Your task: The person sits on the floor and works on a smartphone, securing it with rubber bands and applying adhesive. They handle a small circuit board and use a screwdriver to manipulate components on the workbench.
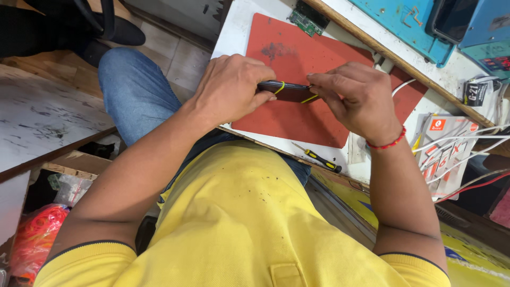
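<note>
Red matting covers the white bench, and over it the left hand clamps one end of a slim dark phone bound with yellow rubber bands — rigid, slick, probably fragile, best held by its edges. The right hand pinches the other end; a small screwdriver lies nearer.

A glossy dark phone bound with yellow rubber bands lies over a matt, stained red rubbery mat on a scuffed white counter edged in bare wood
</note>
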